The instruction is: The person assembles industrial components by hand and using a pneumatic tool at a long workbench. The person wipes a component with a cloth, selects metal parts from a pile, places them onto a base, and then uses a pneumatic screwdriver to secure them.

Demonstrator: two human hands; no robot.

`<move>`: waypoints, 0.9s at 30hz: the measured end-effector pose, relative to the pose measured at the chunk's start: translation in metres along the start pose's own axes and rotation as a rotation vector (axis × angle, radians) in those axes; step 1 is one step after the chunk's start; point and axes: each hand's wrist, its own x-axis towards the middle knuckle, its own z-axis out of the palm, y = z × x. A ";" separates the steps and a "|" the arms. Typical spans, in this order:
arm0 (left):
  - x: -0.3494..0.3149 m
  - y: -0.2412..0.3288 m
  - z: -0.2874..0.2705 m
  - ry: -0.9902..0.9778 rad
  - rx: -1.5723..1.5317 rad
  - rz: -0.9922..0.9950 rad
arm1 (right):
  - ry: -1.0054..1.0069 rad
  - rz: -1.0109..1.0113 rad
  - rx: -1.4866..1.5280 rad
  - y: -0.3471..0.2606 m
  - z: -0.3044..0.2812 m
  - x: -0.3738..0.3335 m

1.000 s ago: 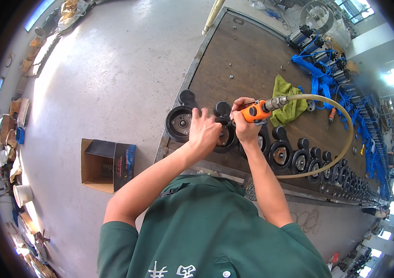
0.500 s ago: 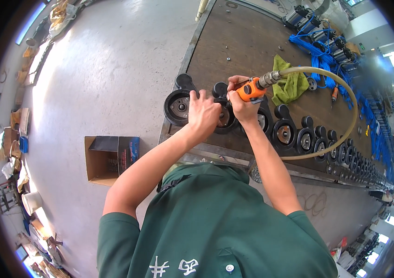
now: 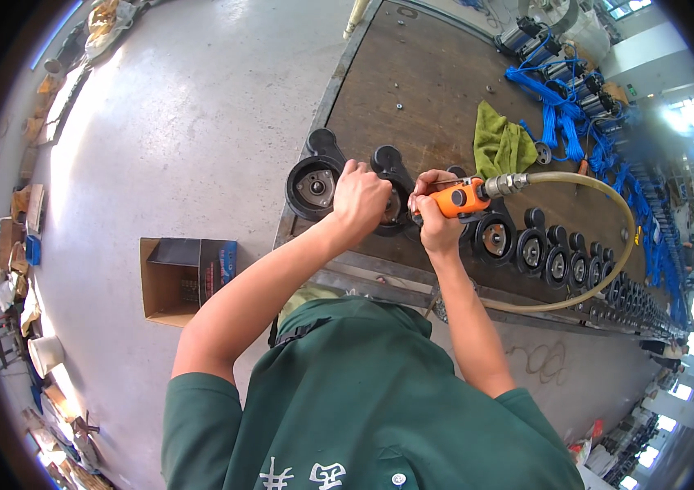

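Observation:
My right hand (image 3: 440,222) is wrapped round an orange air tool (image 3: 459,198) held roughly level, its front end pointing left toward my other hand. A clear yellowish hose (image 3: 600,181) runs from its metal coupling. My left hand (image 3: 361,198), fingers curled in, rests over a black round housing (image 3: 393,170) with a lobe on its far side. Its fingertips are hidden, so what they pinch cannot be made out. Just left of that hand lies another black housing (image 3: 312,188), with a metal plate and central shaft inside its ring.
A long row of similar black housings (image 3: 532,249) lines the near edge of the brown workbench (image 3: 412,82). A green cloth (image 3: 500,145), blue cable bundles (image 3: 555,114) and motors (image 3: 522,37) lie farther back. An open cardboard box (image 3: 169,286) stands on the floor at left.
My right hand has moved right and slightly nearer with the air tool, away from my left hand. The left fingers are curled more over the second housing.

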 end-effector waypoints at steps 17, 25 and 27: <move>-0.003 -0.001 0.005 0.083 -0.049 -0.007 | -0.037 -0.015 0.020 0.003 0.003 0.004; -0.005 -0.002 0.006 0.092 -0.065 -0.003 | -0.063 -0.027 -0.022 0.005 0.001 0.000; -0.005 -0.003 0.007 0.098 -0.061 -0.004 | -0.064 -0.022 -0.017 0.006 0.000 0.000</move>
